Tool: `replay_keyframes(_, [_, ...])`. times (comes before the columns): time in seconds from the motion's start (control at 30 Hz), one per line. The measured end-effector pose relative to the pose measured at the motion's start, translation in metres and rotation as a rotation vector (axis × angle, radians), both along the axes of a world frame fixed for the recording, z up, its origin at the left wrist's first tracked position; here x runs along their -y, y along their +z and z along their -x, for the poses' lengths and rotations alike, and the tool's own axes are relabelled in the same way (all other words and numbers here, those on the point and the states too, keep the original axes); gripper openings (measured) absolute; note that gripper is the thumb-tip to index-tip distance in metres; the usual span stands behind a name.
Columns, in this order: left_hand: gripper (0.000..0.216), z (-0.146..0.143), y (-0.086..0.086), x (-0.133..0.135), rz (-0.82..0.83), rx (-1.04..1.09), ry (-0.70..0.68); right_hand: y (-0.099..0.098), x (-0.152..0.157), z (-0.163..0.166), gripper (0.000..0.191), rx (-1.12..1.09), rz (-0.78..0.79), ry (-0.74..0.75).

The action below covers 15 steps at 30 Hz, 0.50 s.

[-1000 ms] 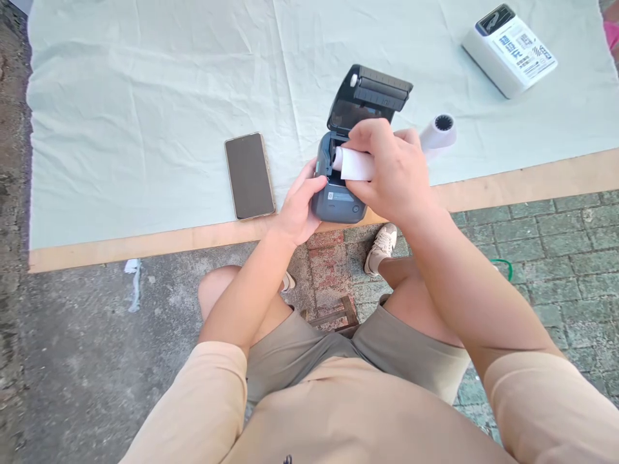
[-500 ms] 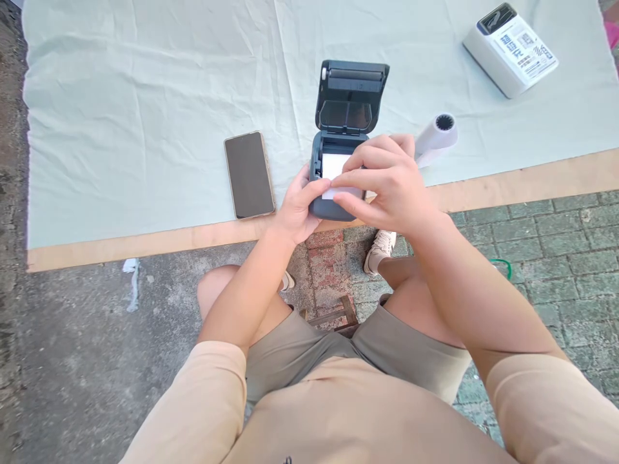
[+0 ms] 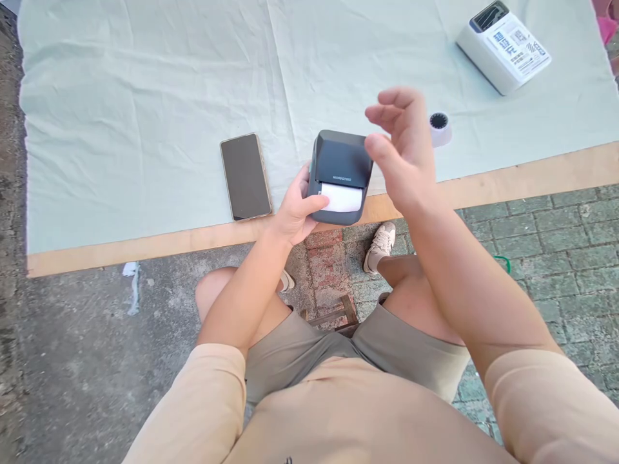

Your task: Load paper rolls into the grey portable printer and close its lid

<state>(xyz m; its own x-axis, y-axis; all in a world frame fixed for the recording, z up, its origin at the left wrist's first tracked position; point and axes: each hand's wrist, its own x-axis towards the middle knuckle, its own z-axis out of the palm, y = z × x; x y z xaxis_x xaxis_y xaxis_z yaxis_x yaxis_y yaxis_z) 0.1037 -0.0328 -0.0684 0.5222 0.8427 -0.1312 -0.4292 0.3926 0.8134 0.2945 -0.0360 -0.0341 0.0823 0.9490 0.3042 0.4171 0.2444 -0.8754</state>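
A dark label printer (image 3: 342, 154) is held at the table's front edge, its lid down. White label paper (image 3: 344, 198) comes out from under the lid and lies over the front of the printer. My left hand (image 3: 298, 205) grips the printer's left side, its thumb pressing on the paper. My right hand (image 3: 403, 138) is raised just right of the printer, fingers apart and slightly bent, with nothing in it; its edges are a little blurred. Behind the right hand stands a white paper roll (image 3: 441, 134) with a black core, partly hidden by the wrist.
A smartphone (image 3: 245, 177) with a dark screen lies left of the printer. At the back right is a white box (image 3: 505, 48) with printed labels. A pale cloth (image 3: 145, 116) covers the table, whose wooden edge (image 3: 145, 246) shows in front.
The printer's lid has swung from upright to down over the paper compartment. My right hand has left the paper and moved up and right; my left hand keeps its hold.
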Motion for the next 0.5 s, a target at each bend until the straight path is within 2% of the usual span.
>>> replay_keyframes(0.1, [0.048,-0.0015,0.0067,-0.0006,0.046,0.022,0.022,-0.0066,-0.0003,0.0005,0.056,0.004,0.183,0.145])
replay_keyframes(0.17, [0.04,-0.0032,0.0103,-0.0018,0.084,0.04,0.022,-0.0091,-0.0005,0.0007,0.067,-0.036,0.215,0.209])
replay_keyframes(0.3, [0.032,-0.0066,0.0101,-0.0045,0.167,0.005,0.074,-0.0094,-0.0012,0.0016,0.077,-0.065,0.148,0.233])
replay_keyframes(0.43, [0.024,-0.0082,0.0065,-0.0052,0.221,0.047,0.179,-0.0067,-0.0006,-0.0018,0.069,0.037,0.127,0.245])
replay_keyframes(0.5, [0.024,-0.0086,0.0064,-0.0056,0.244,0.088,0.188,-0.0041,0.0011,-0.0056,0.073,0.075,0.095,0.277])
